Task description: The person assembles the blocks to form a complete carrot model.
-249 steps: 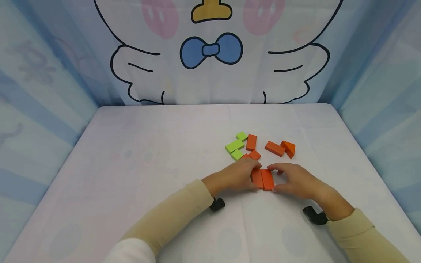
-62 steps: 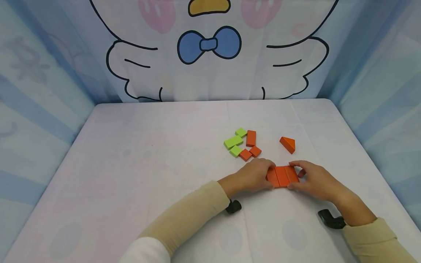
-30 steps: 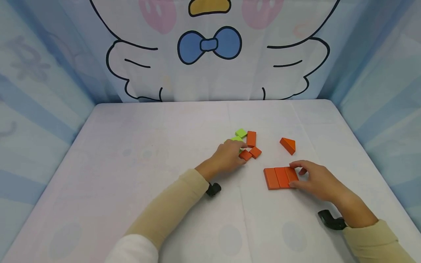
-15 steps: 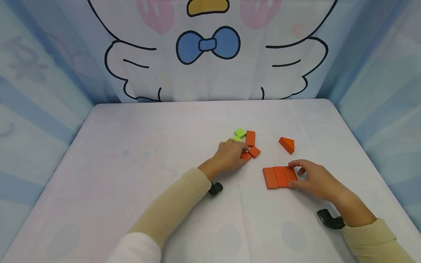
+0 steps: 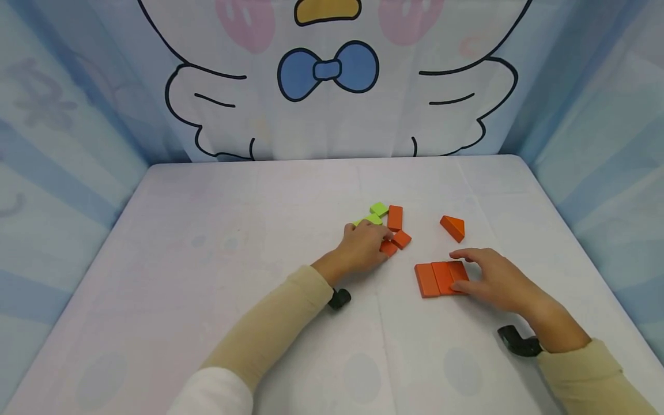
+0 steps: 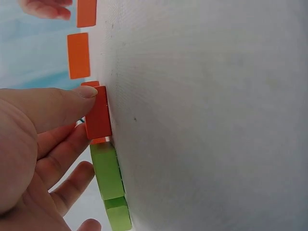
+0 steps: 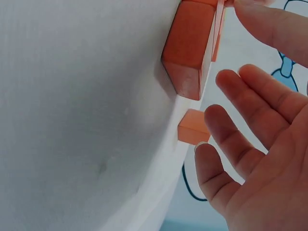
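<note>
Your left hand sits just left of centre in the head view, fingers curled over a small orange block. The left wrist view shows the thumb pressing the top edge of that block and the fingers curling in beneath it, so the hand pinches it while it lies on the white table. Just beside it, toward the upper right of your knuckles, lie a second small orange square and an orange rectangular block; green blocks peek out above your fingers, and in the wrist view two green blocks lie right below the pinched one.

Your right hand rests at the lower right of centre, fingers loosely spread and relaxed, gripping nothing. Its fingertips lie at the right edge of a row of three orange blocks set flush side by side; the right wrist view shows the fingers held apart from the nearest block, with only the thumb close to its top. An orange triangular block lies alone above this hand, apart from the row.
</note>
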Action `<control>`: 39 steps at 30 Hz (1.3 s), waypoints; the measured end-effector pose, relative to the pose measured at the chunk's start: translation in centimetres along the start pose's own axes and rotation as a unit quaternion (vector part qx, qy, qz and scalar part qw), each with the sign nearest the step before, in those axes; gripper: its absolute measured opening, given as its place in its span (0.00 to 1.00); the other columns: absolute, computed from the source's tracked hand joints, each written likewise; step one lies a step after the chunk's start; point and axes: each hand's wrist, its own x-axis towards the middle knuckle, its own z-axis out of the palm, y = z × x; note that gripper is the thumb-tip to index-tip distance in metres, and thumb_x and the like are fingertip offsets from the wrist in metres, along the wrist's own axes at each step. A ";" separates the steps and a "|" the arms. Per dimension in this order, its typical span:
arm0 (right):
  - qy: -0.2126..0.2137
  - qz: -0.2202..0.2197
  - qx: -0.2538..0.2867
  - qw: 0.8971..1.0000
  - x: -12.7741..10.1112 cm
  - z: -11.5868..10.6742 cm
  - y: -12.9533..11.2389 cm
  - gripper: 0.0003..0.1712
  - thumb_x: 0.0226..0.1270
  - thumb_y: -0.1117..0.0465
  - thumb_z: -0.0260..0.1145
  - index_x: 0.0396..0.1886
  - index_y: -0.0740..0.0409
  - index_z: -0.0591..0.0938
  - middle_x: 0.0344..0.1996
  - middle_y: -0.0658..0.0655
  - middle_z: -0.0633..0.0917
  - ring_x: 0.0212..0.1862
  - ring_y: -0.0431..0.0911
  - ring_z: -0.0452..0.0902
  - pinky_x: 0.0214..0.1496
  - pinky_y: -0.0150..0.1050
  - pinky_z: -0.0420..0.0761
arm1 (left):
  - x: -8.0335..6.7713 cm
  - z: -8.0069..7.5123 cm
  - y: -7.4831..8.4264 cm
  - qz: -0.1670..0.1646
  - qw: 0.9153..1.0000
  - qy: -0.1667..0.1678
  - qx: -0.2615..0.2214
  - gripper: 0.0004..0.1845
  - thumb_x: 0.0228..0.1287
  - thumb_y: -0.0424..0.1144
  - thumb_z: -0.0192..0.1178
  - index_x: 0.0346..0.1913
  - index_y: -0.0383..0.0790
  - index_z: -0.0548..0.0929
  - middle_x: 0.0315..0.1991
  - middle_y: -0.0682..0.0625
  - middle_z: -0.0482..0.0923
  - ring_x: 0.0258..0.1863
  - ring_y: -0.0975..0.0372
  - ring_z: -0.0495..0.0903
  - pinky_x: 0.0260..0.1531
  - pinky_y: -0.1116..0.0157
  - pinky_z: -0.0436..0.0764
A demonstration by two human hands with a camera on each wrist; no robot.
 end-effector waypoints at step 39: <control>-0.001 -0.006 0.004 1.000 -0.4 0.3 0.2 0.31 0.62 0.58 0.74 0.63 0.64 0.78 0.58 0.68 0.78 0.62 0.65 0.68 0.61 0.65 0.67 | 0.7 -1.7 -4.5 -0.118 0.991 0.039 -0.050 0.22 0.70 0.41 0.63 0.65 0.46 0.79 0.59 0.54 0.79 0.58 0.57 0.71 0.57 0.51 0.64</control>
